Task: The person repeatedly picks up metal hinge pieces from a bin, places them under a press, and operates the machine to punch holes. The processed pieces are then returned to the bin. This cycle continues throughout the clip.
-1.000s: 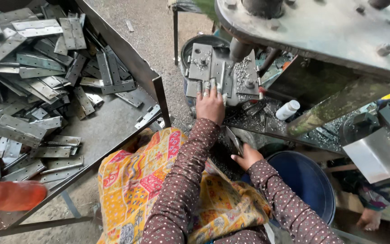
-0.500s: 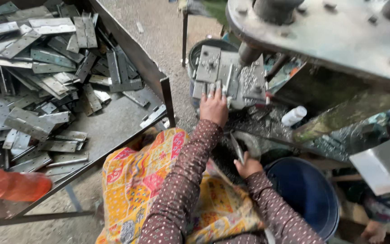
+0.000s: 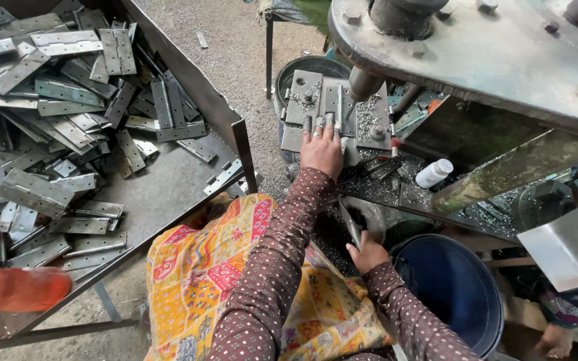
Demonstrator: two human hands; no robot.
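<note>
1. Under the press head, the left hand (image 3: 322,150) lies flat with its fingers (image 3: 318,126) stretched side by side, pressing a grey hinge plate (image 3: 321,100) on the machine's surface (image 3: 369,187).
2. Nearer, the right hand (image 3: 368,254) has its fingers curled shut around a dark metal lever (image 3: 350,224).
3. Metal shavings lie around the plate; a small white bottle (image 3: 433,173) lies to the right.
4. A blue bucket (image 3: 456,287) stands near right.
5. Far left, a steel tray (image 3: 168,194) holds heaped hinges (image 3: 48,120).
</note>
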